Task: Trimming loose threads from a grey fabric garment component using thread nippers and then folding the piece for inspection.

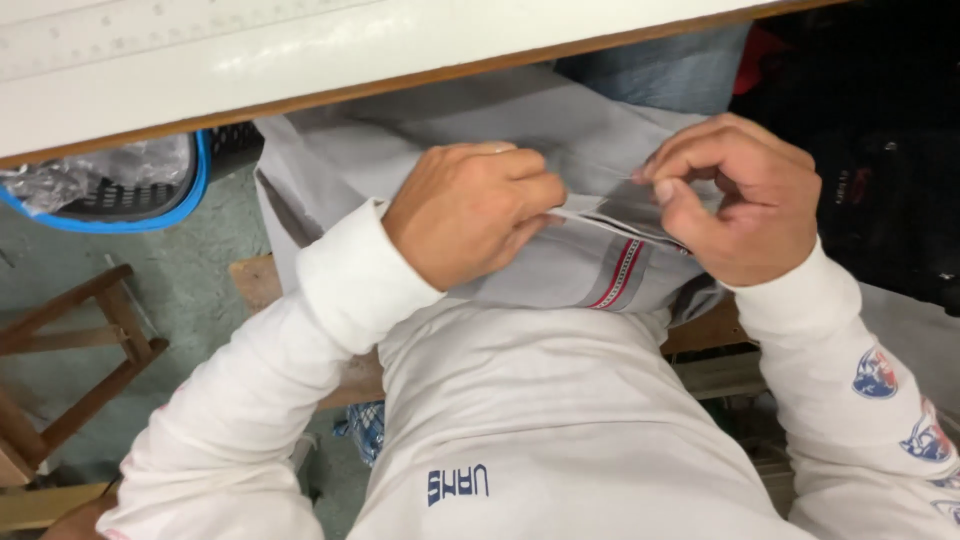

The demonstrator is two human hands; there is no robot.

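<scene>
While the person sits low at the edge of the white surface (pixel 200 70), both hands work a grey cloth (pixel 400 150) that hangs off that edge into the lap. The left hand (pixel 470 215) is curled nearly into a fist, its fingers (pixel 535 185) pressed together and pinching a folded edge of the cloth, right where a flap with a red stripe (pixel 618 272) sits just below the knuckles. The right hand (pixel 735 195) is close beside it, fingers bent in, thumb and forefinger nipped together on what looks like a fine thread or a sliver of the same edge; it is too thin for me to tell which. Between the two hands the fold is pulled taut.

To my eye this is the picking stage: one hand holds the seam steady, the other teases something loose from it. The next move, I judge, calls for a steady hold from the left fingers and a small, careful pull from the right, so the cloth does not slip off the lap.

Left of the left hand, under the surface, a blue-rimmed basket (pixel 150 205) sits with clear plastic in it. Lower still stands a wooden stool (pixel 85 345) on the floor. Right of the right hand a dark pile (pixel 880 150) of fabric lies in shadow.
</scene>
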